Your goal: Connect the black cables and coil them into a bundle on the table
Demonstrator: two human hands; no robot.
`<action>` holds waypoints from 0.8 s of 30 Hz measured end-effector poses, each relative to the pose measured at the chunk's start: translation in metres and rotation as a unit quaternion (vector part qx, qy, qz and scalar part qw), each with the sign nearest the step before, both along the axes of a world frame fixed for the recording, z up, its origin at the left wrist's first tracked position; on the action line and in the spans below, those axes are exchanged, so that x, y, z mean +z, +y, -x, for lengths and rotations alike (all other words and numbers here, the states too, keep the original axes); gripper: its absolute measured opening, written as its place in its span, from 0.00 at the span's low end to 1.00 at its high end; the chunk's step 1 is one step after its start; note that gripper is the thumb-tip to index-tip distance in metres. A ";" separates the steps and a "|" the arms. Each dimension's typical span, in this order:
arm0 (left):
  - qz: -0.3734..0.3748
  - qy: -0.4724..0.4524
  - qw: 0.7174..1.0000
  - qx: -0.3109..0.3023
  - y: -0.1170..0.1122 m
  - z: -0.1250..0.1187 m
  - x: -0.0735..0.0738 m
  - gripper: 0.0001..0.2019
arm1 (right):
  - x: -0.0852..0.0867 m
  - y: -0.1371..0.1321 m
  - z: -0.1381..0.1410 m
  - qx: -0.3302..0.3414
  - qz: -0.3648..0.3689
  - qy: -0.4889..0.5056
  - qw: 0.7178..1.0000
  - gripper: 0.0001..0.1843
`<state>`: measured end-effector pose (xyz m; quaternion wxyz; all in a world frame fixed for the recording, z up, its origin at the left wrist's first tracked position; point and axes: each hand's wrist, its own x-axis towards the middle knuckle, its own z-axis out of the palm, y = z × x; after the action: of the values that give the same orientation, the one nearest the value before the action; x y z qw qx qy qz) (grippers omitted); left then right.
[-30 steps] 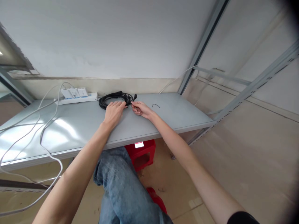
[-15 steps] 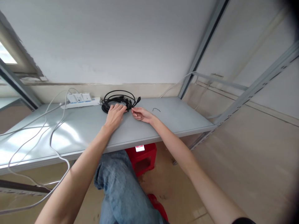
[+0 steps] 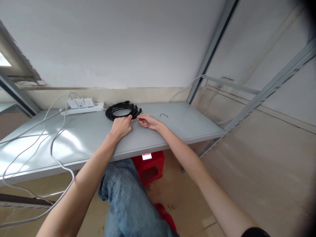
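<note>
A coil of black cable (image 3: 116,108) lies flat on the grey shelf (image 3: 98,135), with plug ends bunched at its right side. My left hand (image 3: 121,126) is closed at the coil's near edge, fingers curled and pressed together by the strands. Just to its right, my right hand (image 3: 148,121) pinches thumb and fingertips together beside the coil's front right part. What sits in that pinch is too small to make out. A short thin black tie (image 3: 164,115) rests on the shelf to the right of my right hand.
A white power strip (image 3: 95,108) with several white adapters stands at the back left. Loose grey-white cables (image 3: 53,148) trail over the shelf's left part and front edge. A red stool (image 3: 151,168) with a lit phone (image 3: 146,156) is below. Metal uprights (image 3: 212,49) frame the shelf.
The raised loop and plug at the coil's back right have dropped, so the coil lies flatter. My left hand has drawn slightly toward me and curled; my right stays pinched close by.
</note>
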<state>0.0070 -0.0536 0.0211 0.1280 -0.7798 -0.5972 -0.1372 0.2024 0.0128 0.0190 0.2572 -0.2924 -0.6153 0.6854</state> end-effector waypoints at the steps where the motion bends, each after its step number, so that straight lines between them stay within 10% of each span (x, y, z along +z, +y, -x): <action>1: 0.017 0.007 1.000 0.010 0.000 0.000 -0.001 0.17 | -0.002 0.001 0.001 -0.020 -0.047 -0.029 0.998 0.14; 6: 0.022 -0.014 0.999 0.044 0.000 -0.002 -0.002 0.19 | -0.004 -0.003 -0.001 -0.152 -0.421 -0.147 0.882 0.13; 10: 0.017 -0.047 0.997 0.057 -0.001 -0.003 -0.001 0.20 | -0.003 -0.007 -0.003 -0.189 -0.532 -0.173 0.807 0.10; 18: 0.020 -0.035 0.999 0.031 0.002 0.002 -0.004 0.19 | -0.008 0.000 0.009 -0.105 -0.201 -0.061 0.972 0.20; 24: 0.020 -0.019 1.000 0.011 0.001 0.000 -0.004 0.19 | -0.002 0.001 0.005 -0.093 -0.113 -0.024 0.989 0.24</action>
<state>0.0067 -0.0525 0.0169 0.1028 -0.7731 -0.6104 -0.1386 0.1975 0.0136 0.0165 0.3367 -0.3336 -0.6646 0.5776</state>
